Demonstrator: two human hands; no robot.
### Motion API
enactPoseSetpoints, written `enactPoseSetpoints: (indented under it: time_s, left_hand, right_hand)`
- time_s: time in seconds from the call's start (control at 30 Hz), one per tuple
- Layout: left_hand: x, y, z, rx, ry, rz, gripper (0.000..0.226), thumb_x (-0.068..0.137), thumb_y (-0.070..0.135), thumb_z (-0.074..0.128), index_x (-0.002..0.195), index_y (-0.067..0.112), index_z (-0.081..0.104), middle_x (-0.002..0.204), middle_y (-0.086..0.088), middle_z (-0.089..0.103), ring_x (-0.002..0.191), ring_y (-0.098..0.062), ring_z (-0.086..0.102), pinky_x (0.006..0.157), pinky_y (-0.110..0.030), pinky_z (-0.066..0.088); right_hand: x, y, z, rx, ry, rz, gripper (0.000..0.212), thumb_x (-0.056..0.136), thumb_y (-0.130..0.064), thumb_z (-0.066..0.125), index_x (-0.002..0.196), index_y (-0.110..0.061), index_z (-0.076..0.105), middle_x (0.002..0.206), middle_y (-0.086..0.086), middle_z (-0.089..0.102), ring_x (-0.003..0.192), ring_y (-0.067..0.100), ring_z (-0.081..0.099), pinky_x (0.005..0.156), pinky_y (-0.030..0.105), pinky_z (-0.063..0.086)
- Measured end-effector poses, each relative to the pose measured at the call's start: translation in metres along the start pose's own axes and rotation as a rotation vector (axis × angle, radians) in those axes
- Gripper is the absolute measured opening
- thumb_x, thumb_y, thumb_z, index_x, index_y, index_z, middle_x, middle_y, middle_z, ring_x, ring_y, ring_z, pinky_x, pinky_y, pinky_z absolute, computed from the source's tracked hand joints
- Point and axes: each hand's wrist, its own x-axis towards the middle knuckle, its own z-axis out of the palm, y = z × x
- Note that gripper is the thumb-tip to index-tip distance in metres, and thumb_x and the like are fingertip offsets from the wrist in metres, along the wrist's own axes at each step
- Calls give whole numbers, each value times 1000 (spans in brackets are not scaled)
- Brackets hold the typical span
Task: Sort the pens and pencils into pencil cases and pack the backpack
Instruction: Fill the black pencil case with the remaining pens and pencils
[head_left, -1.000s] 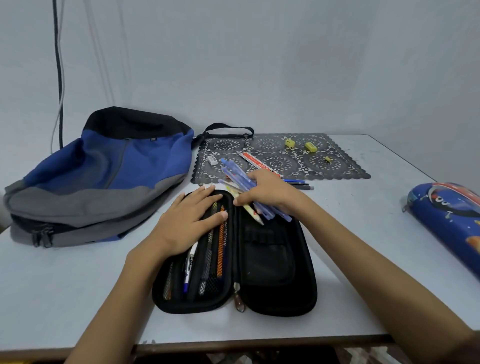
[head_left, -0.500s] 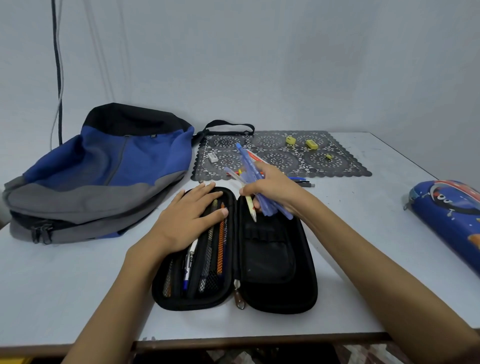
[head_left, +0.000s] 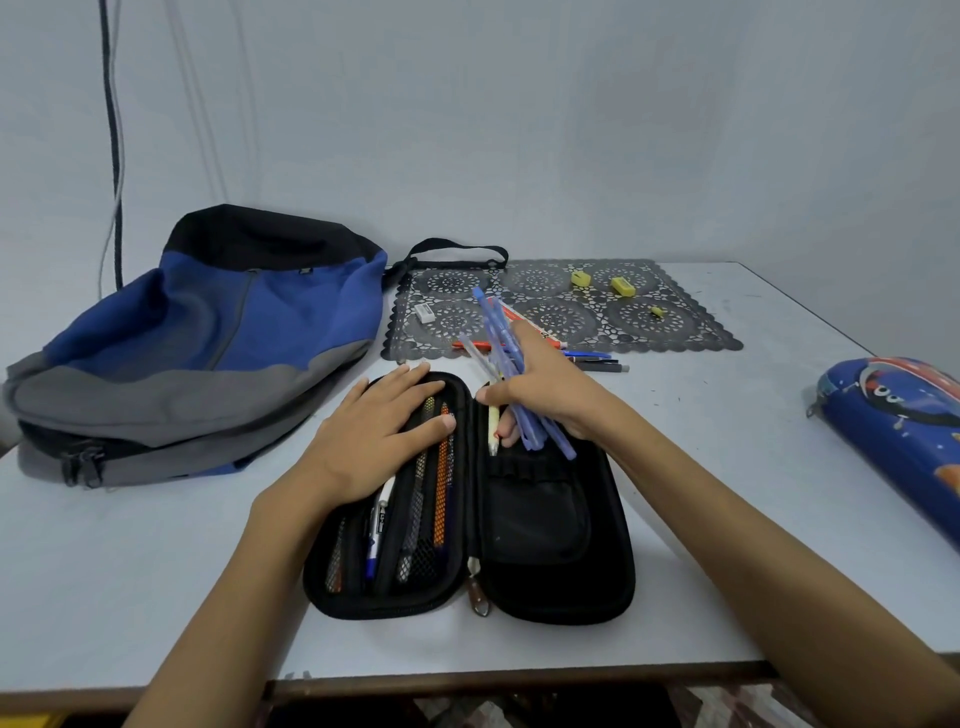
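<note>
Operator: Where is the case lying in relation to my hands?

Inspector: The black pencil case is lying open on the table at the centre of the frame, directly beneath both your hands. Its long axis is running from the bottom edge towards the top. Your left hand is resting flat, fingers spread, on the left half, over the pens under the mesh. Your right hand is hovering over the upper end of the right half, fingers curling round a bundle of blue pens.

Operator: And how is the bundle sitting?

Inspector: It is tilting steeply, with its upper ends fanning towards the lace mat and its lower ends pointing down at the right half. In my judgement the right hand is the nearer one for placing, and the bundle is needing a turn to lie along the case. The backpack is lying at the left, well apart. The blue pencil case is lying at the right edge.
</note>
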Motion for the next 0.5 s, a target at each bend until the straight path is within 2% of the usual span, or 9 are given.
enactPoseSetpoints:
  time_s: [0.13, 0.23, 0.33, 0.5]
  left_hand:
    - [1, 0, -1, 0, -6, 2, 92, 67, 82, 18, 146, 37, 36, 160, 17, 16, 147, 2, 5, 121, -34, 1]
    - [1, -1, -1, -3, -11, -1, 92, 67, 82, 18, 146, 38, 36, 160, 17, 16, 146, 2, 5, 121, -34, 0]
    - [1, -1, -1, 3, -13, -3, 92, 67, 82, 18, 146, 38, 36, 160, 17, 17, 147, 2, 6, 121, -34, 1]
    - [1, 1, -1, 12, -20, -14, 93, 66, 81, 17, 146, 38, 36, 160, 17, 16, 147, 1, 5, 121, -35, 1]
  right_hand:
    - [0, 2, 0, -109, -33, 4, 59, 87, -3, 68, 129, -20, 30, 79, 10, 53, 41, 16, 58, 45, 32, 50]
    - [-1, 2, -2, -180, -28, 10, 55, 86, -7, 70, 126, -14, 33, 74, 5, 49, 34, 5, 52, 46, 31, 45]
    - [-2, 2, -2, -87, -79, 80, 50, 89, -2, 65, 124, -18, 33, 70, 14, 51, 38, 16, 49, 44, 31, 47]
    - [1, 4, -4, -77, -172, 109, 46, 89, 0, 63, 124, -15, 36, 72, 14, 50, 40, 16, 46, 44, 30, 46]
